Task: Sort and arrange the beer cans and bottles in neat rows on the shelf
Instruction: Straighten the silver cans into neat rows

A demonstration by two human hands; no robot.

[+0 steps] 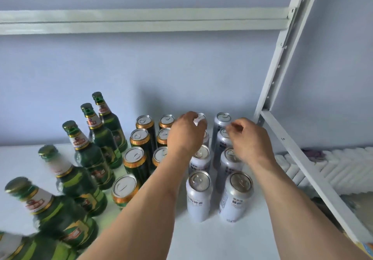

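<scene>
Near bottles: green bottles (80, 183) run in a slanted line from near left toward the far wall, upright; the nearest ones are blurred.
Gold cans: dark cans with gold rims (134, 163) stand in 2 columns right of the bottles; the near end of the right column is hidden by the left forearm.
Silver cans: 2 columns of white-silver cans (198, 195) on the right, all upright on the shelf (201, 243); the near pair sit slightly apart and out of line.
Left hand: left hand (186, 133) reaches over the far end of the left silver column, fingers curled over the top of the far can (200, 116); it looks to be holding it.
Right hand: right hand (249, 138) hovers over the right silver column, fingers loosely curled, pinching at a can rim; grip cannot be told for sure.
Doing it well: likely squaring the far cans first; nudge from the rim, keep cans vertical, touch sides to neighbours, then draw the near pair into line.
Risk: forearms pass just above the near cans, so lift clear when drawing back.
</scene>
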